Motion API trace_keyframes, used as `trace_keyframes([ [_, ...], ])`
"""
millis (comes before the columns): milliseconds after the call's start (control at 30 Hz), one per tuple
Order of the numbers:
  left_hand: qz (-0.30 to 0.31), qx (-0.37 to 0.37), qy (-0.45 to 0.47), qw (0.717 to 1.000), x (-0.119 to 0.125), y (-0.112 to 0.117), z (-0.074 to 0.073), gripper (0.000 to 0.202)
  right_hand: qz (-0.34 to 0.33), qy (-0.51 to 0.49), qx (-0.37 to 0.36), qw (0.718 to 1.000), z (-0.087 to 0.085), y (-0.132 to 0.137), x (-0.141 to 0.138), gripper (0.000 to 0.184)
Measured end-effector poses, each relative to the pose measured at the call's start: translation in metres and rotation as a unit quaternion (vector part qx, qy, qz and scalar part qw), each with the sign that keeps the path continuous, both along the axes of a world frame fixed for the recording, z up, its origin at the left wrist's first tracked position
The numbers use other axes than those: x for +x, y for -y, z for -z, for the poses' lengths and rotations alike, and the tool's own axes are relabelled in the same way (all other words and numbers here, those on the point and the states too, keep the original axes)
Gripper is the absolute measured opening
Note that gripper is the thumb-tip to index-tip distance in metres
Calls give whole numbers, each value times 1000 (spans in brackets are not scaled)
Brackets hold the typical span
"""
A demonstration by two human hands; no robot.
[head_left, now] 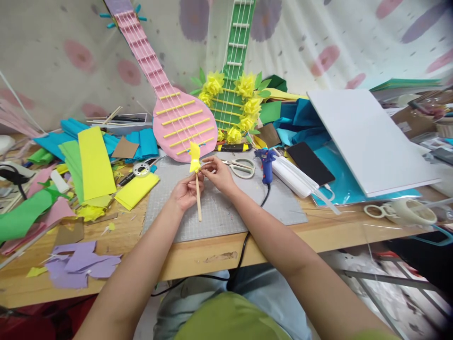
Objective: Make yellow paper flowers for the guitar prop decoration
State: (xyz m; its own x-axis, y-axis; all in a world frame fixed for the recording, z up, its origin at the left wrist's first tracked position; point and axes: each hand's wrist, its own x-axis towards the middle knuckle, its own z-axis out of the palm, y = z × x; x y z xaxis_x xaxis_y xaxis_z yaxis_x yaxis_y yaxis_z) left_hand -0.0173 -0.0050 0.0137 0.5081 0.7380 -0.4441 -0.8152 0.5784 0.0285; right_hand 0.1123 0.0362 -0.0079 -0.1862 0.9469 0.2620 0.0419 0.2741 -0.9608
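My left hand [187,192] is closed round a thin wooden stick [198,203] over the grey cutting mat. A yellow crepe paper flower [195,158] sits at the stick's top end. My right hand [218,173] comes in from the right, its thumb and fingertips pinched together at the base of the yellow paper. What lies between those fingertips is too small to make out. Just behind the hands stands a pink paper lute [184,123] with yellow strips. Scissors [242,167] lie beyond my right hand, and a blue glue gun [266,165] is to their right.
The cutting mat [283,210] covers the table's middle. Yellow, green and purple paper scraps [81,264] spread over the left. A green lute [231,104] with yellow flowers leans behind. At right are a white board [375,141], a black phone-like slab [310,163] and a cup [410,211]. A cable [245,250] crosses the front edge.
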Motion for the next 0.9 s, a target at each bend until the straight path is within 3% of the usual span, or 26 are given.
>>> trace_keyframes([
  [300,-19,17,-76,997,1,-2,2,14,24,39,31,998,-7,3,6,24],
  [600,-62,46,-183,980,9,-4,1,16,-73,-55,-44,995,-3,-1,7,21],
  [900,-68,65,-195,976,11,0,-1,11,-96,-89,-83,988,0,1,6,18],
])
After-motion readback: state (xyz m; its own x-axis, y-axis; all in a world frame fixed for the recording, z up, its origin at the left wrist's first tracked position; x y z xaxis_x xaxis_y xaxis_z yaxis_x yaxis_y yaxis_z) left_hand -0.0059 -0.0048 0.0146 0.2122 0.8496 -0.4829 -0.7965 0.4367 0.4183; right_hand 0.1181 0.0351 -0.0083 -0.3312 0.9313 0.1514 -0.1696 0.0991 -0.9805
